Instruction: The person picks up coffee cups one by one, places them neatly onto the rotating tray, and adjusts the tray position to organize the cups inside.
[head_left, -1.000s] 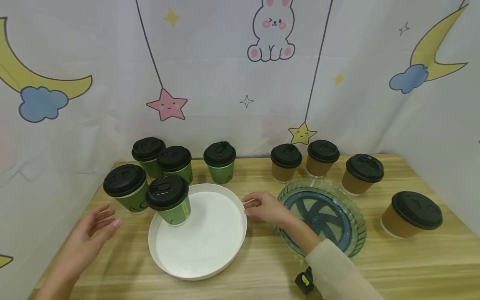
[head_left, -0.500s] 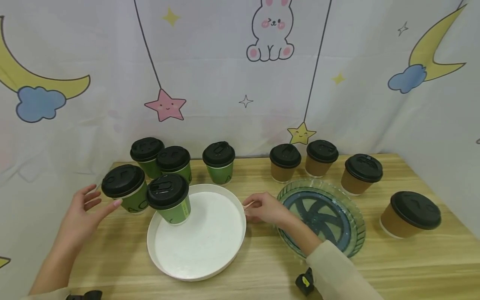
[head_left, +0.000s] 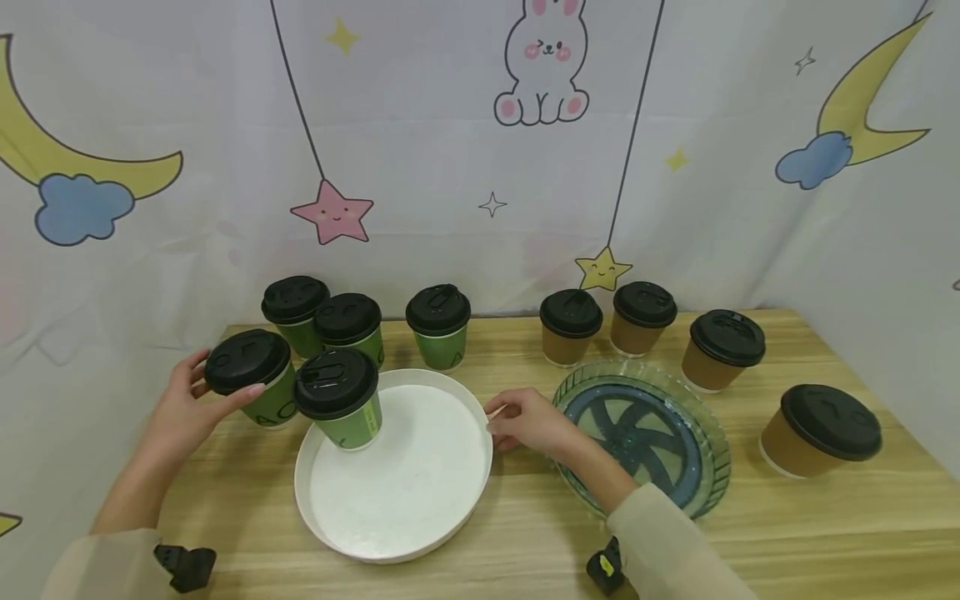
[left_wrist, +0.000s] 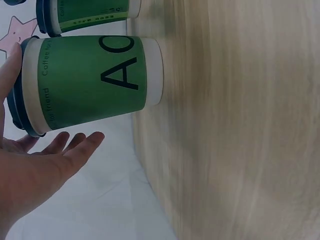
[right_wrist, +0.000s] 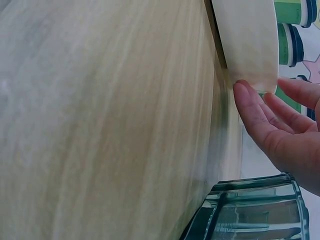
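My left hand point(head_left: 180, 412) reaches round the left side of a green paper coffee cup point(head_left: 270, 404) with a black lid. In the left wrist view its fingers point(left_wrist: 82, 152) are extended beside that upright cup, with a gap showing below them, and the thumb lies along the lid. My right hand point(head_left: 528, 423) pinches the right rim of a round white tray point(head_left: 397, 508), thumb low on the outer wall in the right wrist view. Another lidded green cup point(head_left: 358, 425) stands on the tray's back left part.
A ribbed glass dish point(head_left: 716, 479) lies right of the tray, under my right forearm. Behind stand more green cups, one of them point(head_left: 441, 348) by itself. Several brown lidded cups, including a near one point(head_left: 798, 442), line the back and right. A printed curtain point(head_left: 450, 150) hangs behind.
My left hand has moved forward and to the right, up to the leftmost green cup. The right hand stays at the tray's rim, and the cups have not moved.
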